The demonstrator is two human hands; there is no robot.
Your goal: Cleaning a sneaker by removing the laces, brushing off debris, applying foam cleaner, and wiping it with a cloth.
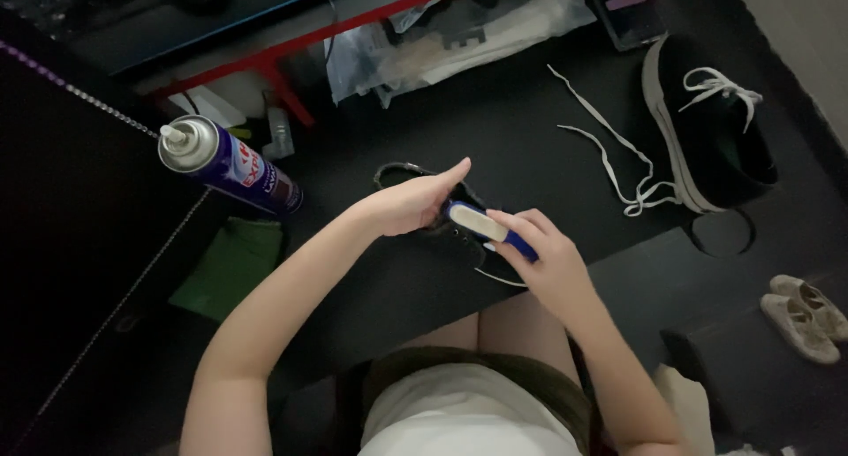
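My left hand (413,202) grips the opening of a black sneaker (449,235) that lies on the black table in front of me. My right hand (541,260) is closed on a blue-handled brush (484,226) with a pale top, pressed against the sneaker's upper. A second black sneaker (707,129) with a pale sole and white laces rests on its side at the far right. A loose white shoelace (609,151) trails on the table beside it.
A silver and blue spray can (231,167) stands at the left. A green cloth (231,263) lies below it. Plastic bags (450,36) sit at the back by a red frame. A pair of pale shoes (804,313) is on the floor at right.
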